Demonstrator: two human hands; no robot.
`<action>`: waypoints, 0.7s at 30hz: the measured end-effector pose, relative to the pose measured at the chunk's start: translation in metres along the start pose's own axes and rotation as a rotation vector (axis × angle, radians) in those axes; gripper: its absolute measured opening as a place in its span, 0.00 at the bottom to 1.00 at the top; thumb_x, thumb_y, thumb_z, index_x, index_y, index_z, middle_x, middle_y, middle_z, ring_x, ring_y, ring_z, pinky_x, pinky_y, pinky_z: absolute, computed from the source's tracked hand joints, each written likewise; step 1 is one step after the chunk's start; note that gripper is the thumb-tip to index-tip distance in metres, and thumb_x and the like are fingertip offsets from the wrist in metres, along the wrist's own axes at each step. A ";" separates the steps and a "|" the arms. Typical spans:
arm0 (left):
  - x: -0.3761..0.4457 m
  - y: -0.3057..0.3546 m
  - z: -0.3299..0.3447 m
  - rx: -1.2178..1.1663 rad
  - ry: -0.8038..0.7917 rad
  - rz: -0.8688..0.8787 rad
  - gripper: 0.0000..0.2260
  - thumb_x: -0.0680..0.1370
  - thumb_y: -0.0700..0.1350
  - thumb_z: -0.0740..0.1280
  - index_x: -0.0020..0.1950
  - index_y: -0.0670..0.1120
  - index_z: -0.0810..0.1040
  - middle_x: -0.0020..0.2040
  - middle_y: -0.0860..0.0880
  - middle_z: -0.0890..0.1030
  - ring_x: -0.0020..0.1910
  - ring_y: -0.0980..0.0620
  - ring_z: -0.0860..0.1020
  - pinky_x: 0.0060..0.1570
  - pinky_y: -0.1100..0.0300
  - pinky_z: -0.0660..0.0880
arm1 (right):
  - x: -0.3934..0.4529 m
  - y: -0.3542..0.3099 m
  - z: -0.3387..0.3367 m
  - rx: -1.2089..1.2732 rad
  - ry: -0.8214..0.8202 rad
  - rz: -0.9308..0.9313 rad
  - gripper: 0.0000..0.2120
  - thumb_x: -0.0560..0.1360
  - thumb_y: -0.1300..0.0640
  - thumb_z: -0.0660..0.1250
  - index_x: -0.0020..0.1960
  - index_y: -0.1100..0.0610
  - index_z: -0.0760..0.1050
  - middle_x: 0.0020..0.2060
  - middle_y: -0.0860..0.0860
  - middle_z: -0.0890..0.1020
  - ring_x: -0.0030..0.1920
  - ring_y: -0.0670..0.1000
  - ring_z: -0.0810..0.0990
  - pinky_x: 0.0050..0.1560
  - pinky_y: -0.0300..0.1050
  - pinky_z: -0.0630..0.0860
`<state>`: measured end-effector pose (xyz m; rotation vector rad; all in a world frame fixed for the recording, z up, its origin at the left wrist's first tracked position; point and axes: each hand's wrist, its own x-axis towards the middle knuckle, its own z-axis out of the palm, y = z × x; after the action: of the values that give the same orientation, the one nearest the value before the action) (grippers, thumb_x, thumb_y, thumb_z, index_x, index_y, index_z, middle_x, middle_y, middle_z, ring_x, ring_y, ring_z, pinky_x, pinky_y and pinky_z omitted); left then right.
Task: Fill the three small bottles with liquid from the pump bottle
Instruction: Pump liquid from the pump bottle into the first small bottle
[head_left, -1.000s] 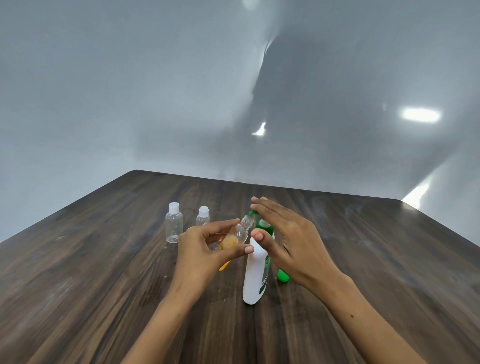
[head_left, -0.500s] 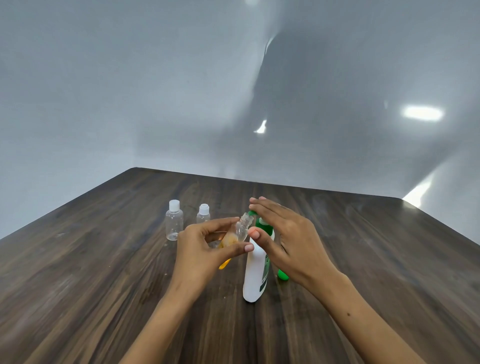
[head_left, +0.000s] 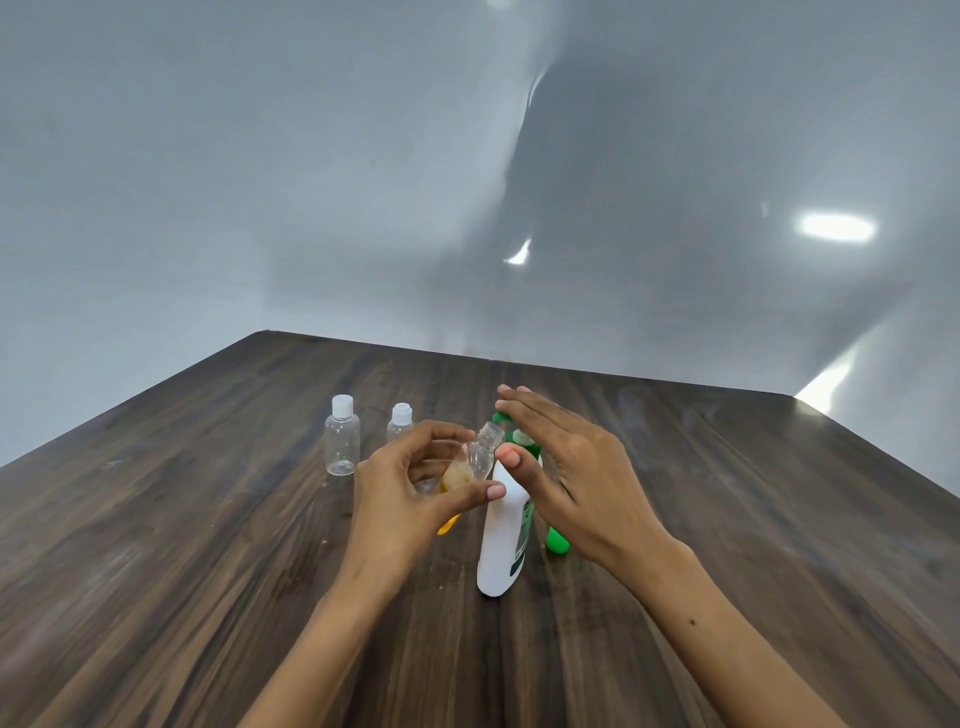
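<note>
Pump bottle (head_left: 501, 540) upright on worktop (head_left: 208, 545). Left hand (head_left: 410, 493) pinches small open bottle (head_left: 475, 460) just left of it, tilted, neck aimed up-right at green nozzle (head_left: 501, 417). Right hand (head_left: 566, 467) flat, fingers straight, resting on pump top, so guessing press comes next. Two capped bottles (head_left: 343, 435) wait further left.

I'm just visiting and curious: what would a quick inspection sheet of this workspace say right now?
Surface: dark wooden table.
Job's things: white pump bottle upright; tilted open small bottle holding some yellowish liquid, mouth at the green pump nozzle; two capped small bottles standing behind, apparently empty.
Clutter: green object and yellow object, partly hidden.
Hands: left hand grips the tilted bottle; right hand flat over the pump head.
Cables: nothing seen.
Surroundings: plain grey wall with light reflections.
</note>
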<state>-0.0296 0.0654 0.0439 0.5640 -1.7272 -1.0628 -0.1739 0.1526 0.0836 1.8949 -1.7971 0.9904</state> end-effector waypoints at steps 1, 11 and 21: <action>0.000 0.001 0.001 -0.003 -0.001 0.004 0.22 0.57 0.55 0.79 0.49 0.55 0.82 0.47 0.55 0.84 0.48 0.61 0.82 0.48 0.66 0.79 | 0.000 0.000 0.000 0.007 -0.002 0.005 0.39 0.74 0.29 0.43 0.66 0.55 0.73 0.68 0.48 0.72 0.69 0.45 0.67 0.66 0.50 0.69; -0.002 0.001 0.005 -0.023 0.030 -0.001 0.23 0.58 0.59 0.76 0.52 0.58 0.82 0.49 0.57 0.84 0.49 0.63 0.81 0.50 0.68 0.78 | 0.000 -0.002 0.000 0.009 -0.039 0.037 0.42 0.72 0.27 0.39 0.69 0.54 0.70 0.69 0.47 0.70 0.71 0.45 0.64 0.68 0.52 0.66; -0.001 -0.001 0.006 -0.075 0.048 -0.006 0.22 0.58 0.55 0.78 0.50 0.56 0.83 0.46 0.59 0.84 0.48 0.63 0.82 0.48 0.70 0.77 | 0.000 0.000 0.003 0.011 -0.020 0.039 0.41 0.73 0.28 0.39 0.68 0.54 0.71 0.68 0.47 0.71 0.70 0.45 0.65 0.68 0.50 0.67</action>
<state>-0.0345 0.0682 0.0420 0.5437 -1.6385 -1.1048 -0.1732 0.1499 0.0815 1.8895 -1.8503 0.9993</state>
